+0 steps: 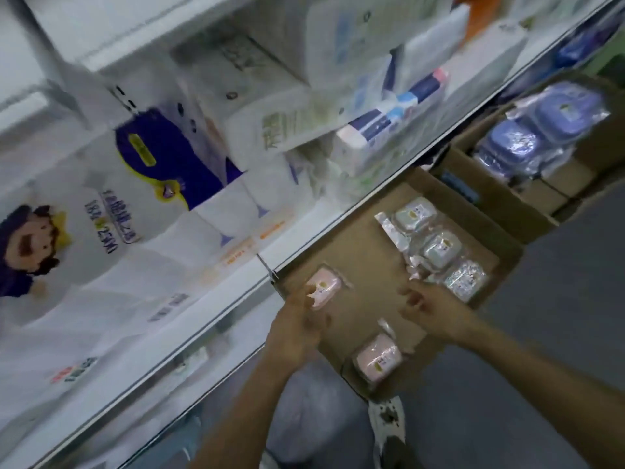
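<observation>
Left hand (297, 328) gripping pink case (326, 286) at fingertips, right hand (434, 311) loose, empty

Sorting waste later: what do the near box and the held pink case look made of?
Near box: likely cardboard, matte brown, with folded flaps. Pink case in the left hand: probably plastic under clear glossy film, judging by glints; blur leaves it open.

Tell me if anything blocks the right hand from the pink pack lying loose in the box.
Nothing visible does: only bare box floor separates the right hand and the loose pink pack. The left hand holds a second pink pack aside.
</observation>
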Action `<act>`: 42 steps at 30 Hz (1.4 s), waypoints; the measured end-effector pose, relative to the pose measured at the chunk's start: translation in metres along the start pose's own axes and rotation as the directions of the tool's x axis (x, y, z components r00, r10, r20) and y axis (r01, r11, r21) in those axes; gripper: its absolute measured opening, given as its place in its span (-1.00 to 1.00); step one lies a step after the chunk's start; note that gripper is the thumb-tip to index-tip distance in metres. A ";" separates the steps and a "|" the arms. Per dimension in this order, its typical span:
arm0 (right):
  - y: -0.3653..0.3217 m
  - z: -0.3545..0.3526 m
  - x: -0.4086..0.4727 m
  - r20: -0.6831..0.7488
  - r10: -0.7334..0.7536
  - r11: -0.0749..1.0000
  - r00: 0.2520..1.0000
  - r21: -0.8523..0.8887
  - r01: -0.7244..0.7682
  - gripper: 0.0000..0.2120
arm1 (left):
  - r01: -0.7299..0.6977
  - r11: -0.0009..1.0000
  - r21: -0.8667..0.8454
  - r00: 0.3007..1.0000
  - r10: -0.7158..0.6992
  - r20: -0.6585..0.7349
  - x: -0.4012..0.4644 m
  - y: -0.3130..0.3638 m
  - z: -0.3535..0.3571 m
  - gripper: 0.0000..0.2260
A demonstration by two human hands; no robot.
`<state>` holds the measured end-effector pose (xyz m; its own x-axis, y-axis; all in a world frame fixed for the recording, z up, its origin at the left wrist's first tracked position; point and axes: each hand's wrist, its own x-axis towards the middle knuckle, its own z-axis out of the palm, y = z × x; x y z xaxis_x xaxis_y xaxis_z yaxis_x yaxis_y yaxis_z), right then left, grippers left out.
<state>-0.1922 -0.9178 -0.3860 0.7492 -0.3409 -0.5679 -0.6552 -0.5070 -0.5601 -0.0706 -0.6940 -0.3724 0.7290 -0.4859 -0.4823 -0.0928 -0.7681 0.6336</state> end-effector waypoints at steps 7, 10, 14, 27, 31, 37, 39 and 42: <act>0.114 0.124 0.062 0.301 0.471 0.823 0.829 0.187 -0.536 -0.62 | 0.126 0.989 0.081 0.967 -0.141 0.211 0.111 -0.091 0.089 -0.42; 0.132 0.166 0.080 0.398 0.591 0.636 0.702 0.304 -0.709 -0.58 | 0.215 0.967 0.137 0.948 -0.241 0.208 0.153 -0.121 0.121 -0.39; 0.129 0.213 0.109 0.467 0.683 0.389 0.562 0.419 -0.820 -0.37 | 0.156 0.932 0.328 0.982 -0.181 0.046 0.199 -0.154 0.154 -0.17; 0.115 0.270 0.154 -0.152 0.606 0.790 0.781 0.230 -0.568 0.17 | 0.041 0.789 0.613 0.999 -0.025 -0.036 0.235 -0.184 0.178 0.04; 0.102 0.235 0.129 -0.163 0.564 0.818 0.809 0.242 -0.522 0.18 | 0.126 0.889 0.440 0.992 -0.119 -0.042 0.198 -0.160 0.162 0.03; 0.061 0.165 0.083 -0.196 0.456 0.883 0.868 0.223 -0.414 0.14 | 0.130 0.940 0.317 0.989 -0.102 -0.103 0.133 -0.105 0.110 -0.01; 0.045 0.143 0.065 -0.228 0.399 0.909 0.888 0.227 -0.349 0.13 | 0.140 0.963 0.229 0.986 -0.115 -0.122 0.111 -0.082 0.091 0.00; 0.017 0.111 0.035 -0.308 0.271 0.949 0.912 0.247 -0.198 0.11 | 0.130 0.991 0.041 0.975 -0.120 -0.186 0.080 -0.053 0.058 0.00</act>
<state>-0.1882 -0.8503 -0.4821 0.5357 -0.6922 -0.4835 -0.7939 -0.2180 -0.5676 -0.0470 -0.7165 -0.4792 0.8484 -0.3035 -0.4337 -0.0247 -0.8411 0.5403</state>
